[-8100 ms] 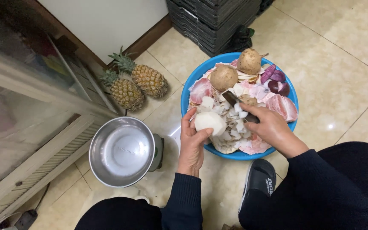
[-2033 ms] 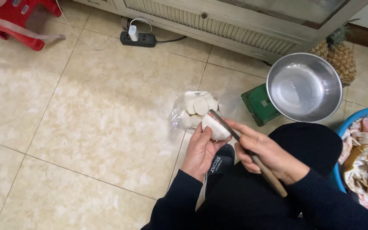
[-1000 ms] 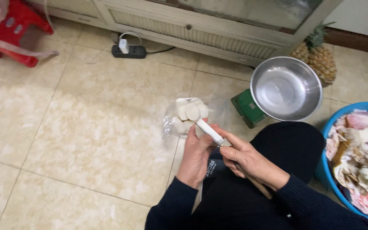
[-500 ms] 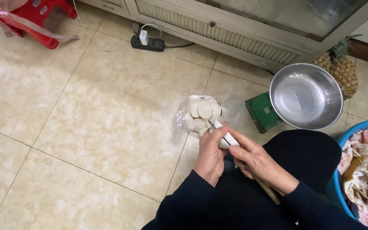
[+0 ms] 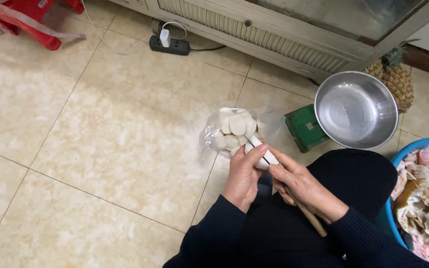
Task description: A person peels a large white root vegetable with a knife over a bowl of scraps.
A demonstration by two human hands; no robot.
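Gripping a white root piece (image 5: 263, 155) between both hands, left hand (image 5: 243, 171) steadying, right hand (image 5: 299, 184) closed on knife (image 5: 294, 196)

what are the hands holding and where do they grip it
Left hand grips a white peeled root piece at its near end; right hand holds a knife by its wooden handle.

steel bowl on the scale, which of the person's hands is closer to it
Right. The right hand, gripping the knife, sits below and left of the steel bowl. The left hand, holding the white piece, lies farther left, beside the bag of slices.
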